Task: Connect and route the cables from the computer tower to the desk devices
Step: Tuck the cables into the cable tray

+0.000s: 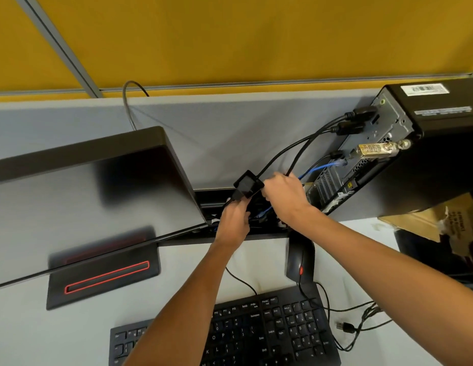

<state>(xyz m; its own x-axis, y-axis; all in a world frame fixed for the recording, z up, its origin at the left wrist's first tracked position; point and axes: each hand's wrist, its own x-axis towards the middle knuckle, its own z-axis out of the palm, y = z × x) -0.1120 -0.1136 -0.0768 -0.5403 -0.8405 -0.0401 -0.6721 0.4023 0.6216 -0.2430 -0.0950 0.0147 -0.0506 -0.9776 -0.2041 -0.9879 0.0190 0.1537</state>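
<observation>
Two hands meet behind the desk, right of the monitor [90, 186]. Left hand [234, 223] pinches a plug under the small black adapter [248, 184]; right hand [284, 196] curls around black cables [296, 151] running to the computer tower [404, 143]. Nearer lie the keyboard [256, 336] and mouse [300, 262].

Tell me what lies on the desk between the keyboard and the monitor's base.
In the head view, the stretch between the keyboard and the monitor base is bare white desk; only the person's left forearm passes above it.
</observation>
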